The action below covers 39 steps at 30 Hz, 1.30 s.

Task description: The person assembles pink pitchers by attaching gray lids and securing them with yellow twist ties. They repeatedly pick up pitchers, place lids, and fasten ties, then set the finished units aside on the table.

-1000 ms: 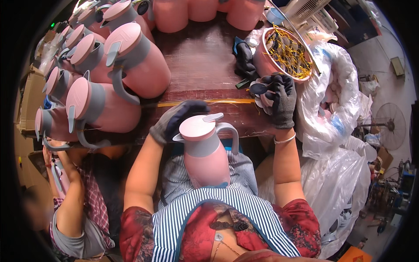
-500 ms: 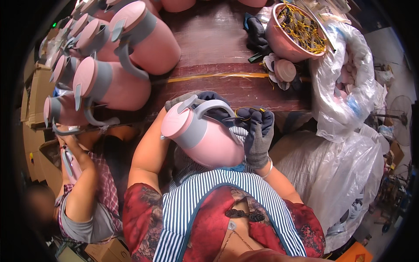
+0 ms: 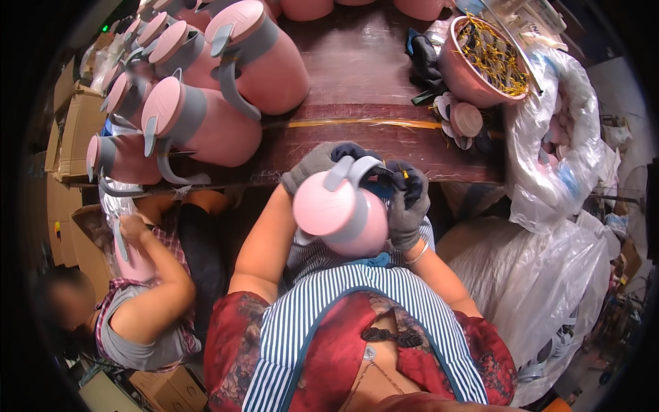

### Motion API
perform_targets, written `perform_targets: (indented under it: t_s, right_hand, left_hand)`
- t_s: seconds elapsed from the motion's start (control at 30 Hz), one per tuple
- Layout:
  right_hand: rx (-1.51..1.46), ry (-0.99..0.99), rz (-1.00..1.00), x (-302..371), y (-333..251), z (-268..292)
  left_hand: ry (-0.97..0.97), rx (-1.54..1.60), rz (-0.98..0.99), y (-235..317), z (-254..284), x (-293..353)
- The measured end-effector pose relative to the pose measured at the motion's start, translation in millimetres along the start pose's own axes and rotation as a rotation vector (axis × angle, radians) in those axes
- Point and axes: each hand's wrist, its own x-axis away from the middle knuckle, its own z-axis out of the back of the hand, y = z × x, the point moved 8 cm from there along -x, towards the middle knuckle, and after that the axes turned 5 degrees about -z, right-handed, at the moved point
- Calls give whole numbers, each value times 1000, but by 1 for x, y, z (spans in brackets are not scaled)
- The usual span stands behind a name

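Note:
A pink jug with a grey collar, grey lid lever and grey handle tilts in front of my striped apron, its lid turned toward my left. My left hand, in a grey glove with dark blue fingers, reaches behind the lid and closes at the handle; the lid and handle partly hide its fingers. My right hand, gloved alike, pinches a thin yellow string beside the handle. A dark tag at the string cannot be made out clearly.
Several pink jugs stand on the dark red table at left. A pink bowl holds tags with yellow strings; round pieces lie nearby. Plastic bags stand at right. At left, a co-worker handles a jug.
The jug has turned, its lid now facing up toward me more. My right hand has lifted slightly with the yellow string, and the view has shifted a little left.

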Motion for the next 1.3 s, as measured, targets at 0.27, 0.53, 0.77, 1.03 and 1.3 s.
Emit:
perform_targets:
  t_s: [0.27, 0.53, 0.77, 1.03, 1.3]
  right_hand:
    - [-682, -74, -662, -27, 31, 33]
    - [-1096, -533, -819, -59, -8, 9]
    - [-555, -445, -672, -97, -30, 28]
    - [-1052, -550, -678, -77, -48, 25]
    - [548, -222, 574, -118, -102, 14]
  left_hand:
    - [444, -188, 51, 19, -11, 13]
    - [362, 66, -161, 45, -29, -18]
    - [309, 60, -120, 46, -27, -37]
    - [263, 200, -104, 35, -36, -41]
    - [377, -190, -215, 61, -30, -33]
